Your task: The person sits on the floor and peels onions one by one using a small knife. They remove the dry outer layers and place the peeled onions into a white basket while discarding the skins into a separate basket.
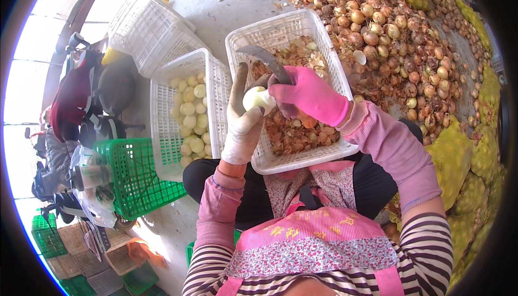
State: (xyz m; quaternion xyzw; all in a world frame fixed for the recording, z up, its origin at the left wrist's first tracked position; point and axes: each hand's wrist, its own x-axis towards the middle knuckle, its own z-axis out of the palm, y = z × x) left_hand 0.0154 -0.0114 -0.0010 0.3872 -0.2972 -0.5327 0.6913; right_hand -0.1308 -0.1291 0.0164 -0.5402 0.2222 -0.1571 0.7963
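My left hand (243,122), in a white glove with dark, dirty fingers, holds a peeled pale onion (255,98). My right hand (309,94), in a pink glove, grips a curved dark blade (263,56), whose handle is hidden, and its fingers touch the onion's right side. Both hands are above a white plastic crate (340,67) holding loose brown onion skins (301,134). Left of it, a second white crate (220,106) contains many peeled onions (188,108).
Unpeeled onions (370,37) are heaped on the floor at the upper right, beside yellow mesh sacks (449,154). An upturned white crate (153,33) lies upper left. A green crate (133,174) and a parked scooter (81,126) are at the left.
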